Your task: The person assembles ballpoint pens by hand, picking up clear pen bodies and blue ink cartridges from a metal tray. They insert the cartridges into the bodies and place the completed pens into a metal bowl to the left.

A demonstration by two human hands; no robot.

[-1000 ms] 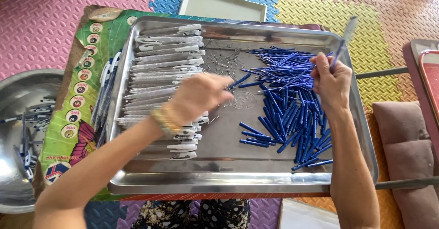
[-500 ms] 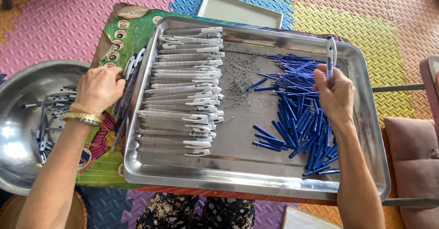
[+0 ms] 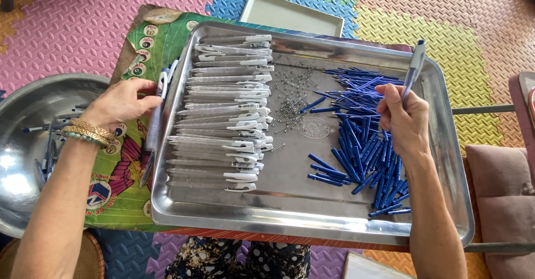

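A steel tray [image 3: 312, 219] holds a stack of clear pen barrels with white clips [image 3: 223, 117] on its left, small metal springs [image 3: 290, 98] in the middle and a heap of blue pen parts [image 3: 362, 139] on its right. My right hand [image 3: 404, 120] hovers over the blue heap and holds a pen [image 3: 415, 67] upright. My left hand [image 3: 120, 103], with bangles on the wrist, is outside the tray's left rim. Its fingers curl on a pen [image 3: 163, 81] that leans on that rim.
The tray rests on a green printed board [image 3: 128, 178]. A large steel bowl [image 3: 33, 106] with several pens stands at the left. A shallow rectangular tray [image 3: 292, 14] lies behind on coloured foam floor mats. A brown cushion [image 3: 501, 173] is at the right.
My left hand has left the barrel stack and moved left, out over the tray's rim beside the bowl. My right hand has stayed over the blue heap with its pen upright.
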